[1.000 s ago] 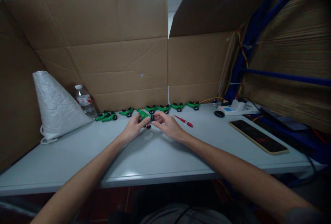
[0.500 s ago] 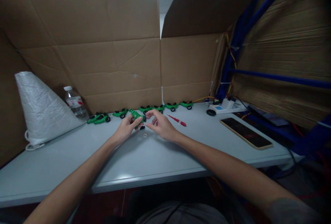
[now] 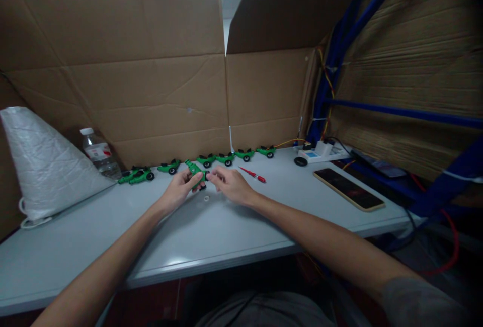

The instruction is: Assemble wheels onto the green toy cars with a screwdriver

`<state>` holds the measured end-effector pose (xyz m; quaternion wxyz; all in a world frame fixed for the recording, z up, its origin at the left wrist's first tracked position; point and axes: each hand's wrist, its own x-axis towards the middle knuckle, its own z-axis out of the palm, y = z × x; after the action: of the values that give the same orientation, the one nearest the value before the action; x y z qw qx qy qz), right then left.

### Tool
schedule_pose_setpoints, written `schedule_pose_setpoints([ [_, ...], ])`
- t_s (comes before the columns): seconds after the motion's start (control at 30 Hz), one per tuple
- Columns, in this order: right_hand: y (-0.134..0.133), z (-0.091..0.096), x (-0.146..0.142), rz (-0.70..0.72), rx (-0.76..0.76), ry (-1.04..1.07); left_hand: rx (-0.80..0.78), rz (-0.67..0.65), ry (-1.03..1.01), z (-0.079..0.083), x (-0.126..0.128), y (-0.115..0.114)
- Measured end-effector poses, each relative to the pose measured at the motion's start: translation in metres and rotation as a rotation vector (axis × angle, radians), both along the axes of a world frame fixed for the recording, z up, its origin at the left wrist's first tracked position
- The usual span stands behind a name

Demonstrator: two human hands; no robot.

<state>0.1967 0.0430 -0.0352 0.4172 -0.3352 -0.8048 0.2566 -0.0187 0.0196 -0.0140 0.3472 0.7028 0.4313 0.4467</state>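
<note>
My left hand [image 3: 178, 190] grips a green toy car [image 3: 193, 168] above the table, thumb on top and fingers underneath. At the car's right end, a black wheel [image 3: 207, 175] shows between the two hands. My right hand [image 3: 233, 186] has its thumb and fingers pinched together at that wheel; the fingertips partly hide it. Just below, a small white ring [image 3: 206, 198] lies on the table. To the right of my right hand rests a red screwdriver [image 3: 256, 176].
Several more green toy cars [image 3: 225, 159] line the back of the table [image 3: 169, 251]. On the left are a silvery bag [image 3: 49, 166] and a water bottle [image 3: 100, 153]. A phone [image 3: 349, 189], a power strip [image 3: 324, 152] and a black ring [image 3: 301, 161] sit on the right. Cardboard walls surround the table.
My right hand's fingers have moved in from just off the car and closed at its wheel. The whole view has shifted slightly, so things appear further left.
</note>
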Motion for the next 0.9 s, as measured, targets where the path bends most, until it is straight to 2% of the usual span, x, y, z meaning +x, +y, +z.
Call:
schedule_pose_setpoints([
  [0.1,-0.003,0.003,0.001,-0.01,0.047,-0.005,0.011,0.002,0.036,0.0,-0.001,0.0],
  [0.27,-0.005,0.005,0.001,-0.023,0.001,-0.049,-0.026,0.0,0.069,0.001,-0.002,0.0],
  [0.4,-0.005,0.006,0.003,0.011,0.073,-0.053,-0.022,0.004,0.097,0.002,-0.001,-0.002],
  [0.47,-0.005,0.005,0.003,0.029,0.056,-0.065,-0.041,-0.008,0.097,0.001,-0.001,-0.002],
  [0.57,-0.004,0.004,-0.001,0.101,-0.085,-0.002,-0.067,-0.021,0.09,-0.001,-0.001,-0.001],
  [0.7,0.0,0.0,-0.008,0.227,-0.374,0.134,-0.082,-0.04,0.086,-0.004,-0.003,0.001],
  [0.77,0.0,-0.002,-0.01,0.237,-0.461,0.132,-0.082,-0.055,0.083,-0.005,-0.004,0.003],
  [0.83,-0.001,-0.003,-0.009,0.172,-0.363,0.091,-0.081,-0.057,0.081,-0.007,-0.006,0.005],
  [0.9,-0.004,-0.003,-0.005,0.071,-0.1,-0.002,-0.071,-0.041,0.08,-0.007,-0.007,0.006],
])
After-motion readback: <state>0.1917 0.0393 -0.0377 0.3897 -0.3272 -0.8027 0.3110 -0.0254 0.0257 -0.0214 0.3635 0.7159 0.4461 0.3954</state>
